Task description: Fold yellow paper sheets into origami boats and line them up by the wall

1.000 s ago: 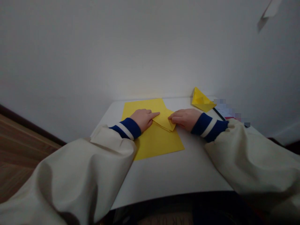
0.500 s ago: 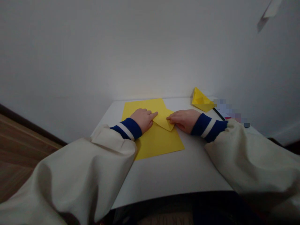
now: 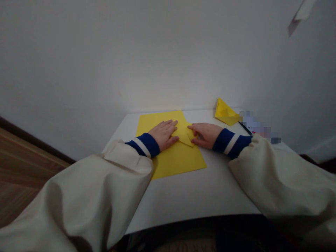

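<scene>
A folded piece of yellow paper (image 3: 182, 134) lies on top of a larger flat yellow sheet (image 3: 178, 162). My left hand (image 3: 163, 134) rests palm down on the folded piece's left part, fingers stretched and thumb apart. At its right end is my right hand (image 3: 206, 135), fingers curved, with a gap between forefinger and thumb; both tips touch the paper around its right corner. Part of that corner is hidden beneath the right fingers.
Both papers are on a white table (image 3: 194, 199) against a pale wall (image 3: 168, 52). A folded yellow paper boat (image 3: 226, 112) stands at the back right. Beside it is a blurred-out item (image 3: 254, 126). A wooden surface (image 3: 23, 175) is at far left.
My left hand has spread from a pointing forefinger to a flat palm on the folded paper. My right thumb and forefinger have moved apart at its right corner.
</scene>
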The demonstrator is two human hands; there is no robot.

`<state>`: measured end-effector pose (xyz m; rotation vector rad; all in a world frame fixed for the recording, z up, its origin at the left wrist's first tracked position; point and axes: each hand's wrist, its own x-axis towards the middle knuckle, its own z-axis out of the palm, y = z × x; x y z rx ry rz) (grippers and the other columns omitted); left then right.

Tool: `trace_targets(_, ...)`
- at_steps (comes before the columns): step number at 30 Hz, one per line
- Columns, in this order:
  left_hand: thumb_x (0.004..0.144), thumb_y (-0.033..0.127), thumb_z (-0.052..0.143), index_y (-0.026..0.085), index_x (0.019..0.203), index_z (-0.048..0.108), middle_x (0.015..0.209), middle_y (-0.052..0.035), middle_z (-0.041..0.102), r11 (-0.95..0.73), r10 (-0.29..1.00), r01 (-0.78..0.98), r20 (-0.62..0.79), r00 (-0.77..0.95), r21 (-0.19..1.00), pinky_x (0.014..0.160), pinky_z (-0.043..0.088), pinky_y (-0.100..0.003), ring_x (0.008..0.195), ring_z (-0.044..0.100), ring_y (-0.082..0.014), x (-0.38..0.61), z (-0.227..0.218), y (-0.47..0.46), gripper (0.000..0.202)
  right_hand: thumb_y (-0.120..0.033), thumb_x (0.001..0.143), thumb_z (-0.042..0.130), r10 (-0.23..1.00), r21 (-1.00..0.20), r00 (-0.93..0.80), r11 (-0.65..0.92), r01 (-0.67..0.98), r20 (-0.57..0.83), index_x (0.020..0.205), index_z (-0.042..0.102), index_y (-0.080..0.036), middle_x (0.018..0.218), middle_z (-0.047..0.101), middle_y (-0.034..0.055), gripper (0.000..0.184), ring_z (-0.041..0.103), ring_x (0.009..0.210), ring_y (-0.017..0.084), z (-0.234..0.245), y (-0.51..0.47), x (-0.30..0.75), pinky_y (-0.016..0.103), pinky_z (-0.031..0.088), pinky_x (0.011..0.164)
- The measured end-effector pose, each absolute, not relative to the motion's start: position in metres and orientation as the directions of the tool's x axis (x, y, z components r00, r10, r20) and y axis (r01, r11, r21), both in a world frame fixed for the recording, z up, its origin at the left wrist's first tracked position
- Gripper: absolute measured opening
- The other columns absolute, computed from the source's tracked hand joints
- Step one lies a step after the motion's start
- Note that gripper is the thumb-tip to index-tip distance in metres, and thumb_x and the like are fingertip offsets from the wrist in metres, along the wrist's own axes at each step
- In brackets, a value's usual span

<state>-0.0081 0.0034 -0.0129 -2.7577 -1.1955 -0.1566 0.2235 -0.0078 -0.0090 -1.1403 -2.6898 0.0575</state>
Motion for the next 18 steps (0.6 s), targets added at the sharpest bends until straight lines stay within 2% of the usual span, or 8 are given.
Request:
trace_targets(2, 0.089, 0.043, 0.034, 0.004, 0.135, 0.032, 0.143, -0.0178, 0.034, -0.652, 0.755, 0.758, 0.085, 0.651, -0.008, 0.107, 0.026, -0.042, 0.133, 0.029, -0.0264, -0.007, -0.015, 0.005, 0.060, -0.037, 0.078, 0.051, 0.716, -0.165, -0.663, 0.696, 0.699, 0.218, 0.120, 0.050, -0.005, 0.108, 0.062, 0.0184, 0.053, 0.056, 0.104, 0.026, -0.014, -0.006, 0.223, 0.040, 0.043, 0.091)
trace_targets(4, 0.088, 0.044, 0.034, 0.006, 0.138, 0.026, 0.143, -0.0174, 0.033, -0.637, 0.771, 0.771, 0.046, 0.635, 0.029, 0.107, 0.025, -0.046, 0.134, 0.029, -0.0271, -0.007, -0.016, 0.006, 0.063, -0.035, 0.076, 0.052, 0.719, -0.201, -0.655, 0.694, 0.691, 0.234, 0.120, 0.049, -0.005, 0.122, 0.054, 0.0227, 0.053, 0.049, 0.117, 0.028, -0.018, -0.004, 0.222, 0.044, 0.039, 0.097)
trace_targets(8, 0.087, 0.046, 0.037, 0.009, 0.135, 0.031, 0.141, -0.0168, 0.038, -0.642, 0.766, 0.766, 0.066, 0.639, 0.028, 0.106, 0.023, -0.052, 0.132, 0.031, -0.0284, -0.006, -0.013, 0.005, 0.062, -0.032, 0.074, 0.052, 0.713, -0.215, -0.668, 0.701, 0.680, 0.214, 0.121, 0.048, -0.004, 0.136, 0.042, 0.0258, 0.055, 0.040, 0.126, 0.030, -0.022, 0.000, 0.221, 0.049, 0.033, 0.102)
trace_targets(12, 0.088, 0.046, 0.034, 0.013, 0.120, 0.049, 0.125, -0.0140, 0.053, -0.680, 0.725, 0.733, 0.139, 0.674, -0.010, 0.104, 0.024, -0.053, 0.119, 0.046, -0.0272, -0.006, -0.006, 0.005, 0.049, -0.025, 0.070, 0.052, 0.668, -0.235, -0.709, 0.744, 0.626, 0.227, 0.116, 0.053, -0.006, 0.133, 0.047, 0.0213, 0.050, 0.043, 0.124, 0.027, -0.020, 0.000, 0.222, 0.044, 0.034, 0.103)
trace_targets(15, 0.091, 0.040, 0.030, 0.014, 0.114, 0.055, 0.113, -0.0115, 0.059, -0.700, 0.697, 0.713, 0.189, 0.691, -0.028, 0.102, 0.027, -0.050, 0.110, 0.051, -0.0244, -0.007, -0.004, 0.005, 0.043, -0.019, 0.067, 0.051, 0.617, -0.271, -0.743, 0.785, 0.557, 0.259, 0.108, 0.057, -0.011, 0.127, 0.054, 0.0159, 0.042, 0.049, 0.119, 0.023, -0.020, 0.000, 0.224, 0.040, 0.037, 0.102)
trace_targets(18, 0.090, 0.035, 0.035, 0.012, 0.121, 0.053, 0.117, -0.0127, 0.057, -0.718, 0.678, 0.696, 0.205, 0.705, -0.019, 0.100, 0.033, -0.041, 0.110, 0.051, -0.0226, -0.007, -0.008, 0.007, 0.043, -0.017, 0.068, 0.050, 0.605, -0.287, -0.743, 0.794, 0.536, 0.287, 0.104, 0.057, -0.012, 0.125, 0.056, 0.0141, 0.037, 0.050, 0.117, 0.022, -0.021, 0.000, 0.225, 0.038, 0.038, 0.101)
